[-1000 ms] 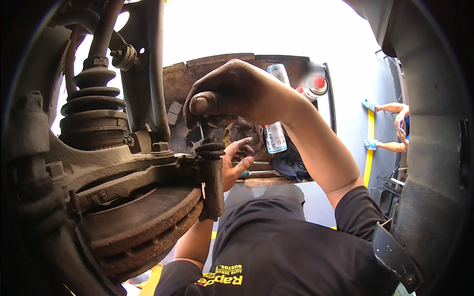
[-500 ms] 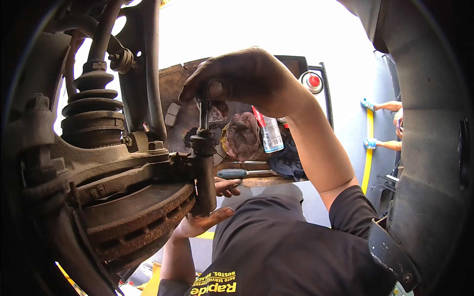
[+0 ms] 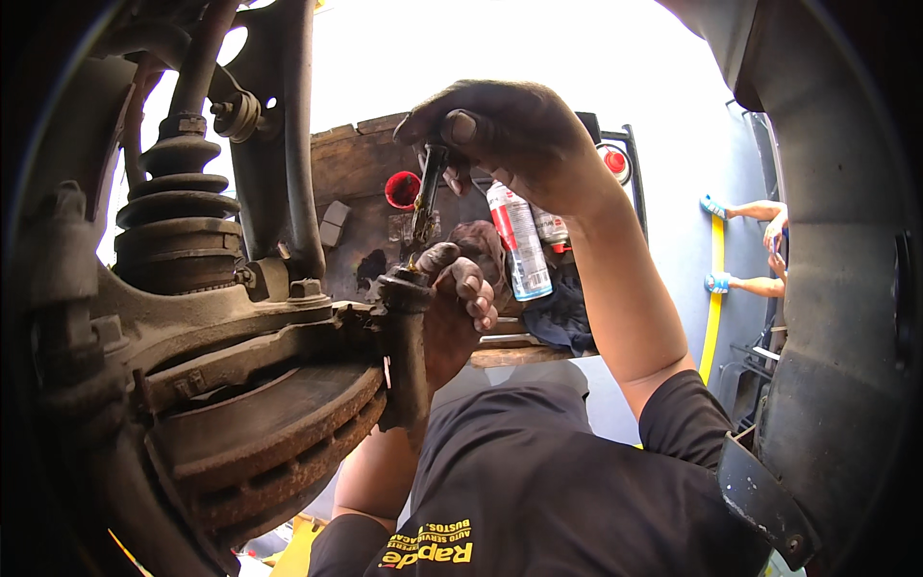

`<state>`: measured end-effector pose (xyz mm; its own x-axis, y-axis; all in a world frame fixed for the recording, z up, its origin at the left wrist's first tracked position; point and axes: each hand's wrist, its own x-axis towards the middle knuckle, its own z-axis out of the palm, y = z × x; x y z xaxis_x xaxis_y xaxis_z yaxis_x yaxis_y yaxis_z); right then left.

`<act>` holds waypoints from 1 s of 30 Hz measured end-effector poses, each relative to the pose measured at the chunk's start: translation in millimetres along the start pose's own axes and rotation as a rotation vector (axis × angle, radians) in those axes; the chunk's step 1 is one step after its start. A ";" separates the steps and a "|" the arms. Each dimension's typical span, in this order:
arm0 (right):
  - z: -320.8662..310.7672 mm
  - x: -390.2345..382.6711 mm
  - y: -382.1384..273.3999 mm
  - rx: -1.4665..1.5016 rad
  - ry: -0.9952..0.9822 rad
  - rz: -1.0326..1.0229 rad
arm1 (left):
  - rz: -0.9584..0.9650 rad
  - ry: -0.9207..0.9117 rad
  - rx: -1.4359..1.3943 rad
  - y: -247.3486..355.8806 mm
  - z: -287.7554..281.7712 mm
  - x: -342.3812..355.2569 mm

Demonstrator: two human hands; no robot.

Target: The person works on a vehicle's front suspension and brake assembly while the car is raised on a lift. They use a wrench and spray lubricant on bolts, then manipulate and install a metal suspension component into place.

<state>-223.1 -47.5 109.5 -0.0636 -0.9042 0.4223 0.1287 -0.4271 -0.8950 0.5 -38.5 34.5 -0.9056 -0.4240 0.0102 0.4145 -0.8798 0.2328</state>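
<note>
My right hand [image 3: 519, 139] grips the upper end of a metal slide pin [image 3: 427, 197] smeared with yellowish grease. The pin tilts above the dark rubber boot [image 3: 404, 291] at the top of the caliper bracket [image 3: 405, 356]. Its lower tip is close to the boot; whether it still sits inside is hard to tell. Behind the bracket, my left hand [image 3: 461, 308] comes up with curled fingers, the index fingertip touching around the pin's lower end. What its palm holds is hidden. A rusty brake disc [image 3: 279, 413] lies left of the bracket.
A worn wooden bench [image 3: 356, 168] holds a red cup [image 3: 402, 189], a grey block [image 3: 333, 223], a spray can [image 3: 519, 240], a crumpled rag [image 3: 486, 250] and dark cloth [image 3: 562, 313]. A ribbed axle boot [image 3: 178, 207] stands left. Another person's feet in blue sandals [image 3: 717, 282] show far right.
My right hand has moved up and right, drawing the slide pin upward and exposing grease. My left hand has risen from beneath the bracket to beside the boot. The red cup is now uncovered.
</note>
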 end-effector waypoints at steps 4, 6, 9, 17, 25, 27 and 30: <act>-0.5 -8.1 -3.5 -0.121 -0.012 -0.069 | -0.052 -0.167 -0.085 2.8 -3.0 10.1; 1.8 -11.0 -4.1 -0.075 0.001 -0.066 | -0.065 -0.180 -0.068 3.7 -2.0 10.7; 6.6 -13.0 -3.1 0.069 0.045 -0.055 | -0.075 -0.132 -0.039 2.7 -2.1 6.9; 12.5 -14.1 -0.3 0.109 -0.101 0.089 | -0.075 -0.097 0.120 2.5 -5.9 -18.3; 19.9 -2.5 0.6 0.048 -0.162 0.180 | -0.311 -0.133 0.974 37.7 51.8 -57.5; 25.3 0.6 1.8 0.116 -0.176 0.204 | -0.364 -0.205 1.095 47.6 67.5 -67.3; 32.7 0.9 -1.0 0.099 -0.233 0.224 | -0.173 -0.218 1.215 54.4 85.2 -79.5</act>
<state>-190.9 -47.9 115.6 0.2036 -0.9470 0.2484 0.2104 -0.2055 -0.9558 87.4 -34.3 129.1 -0.9841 -0.1759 0.0243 0.0429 -0.1030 0.9938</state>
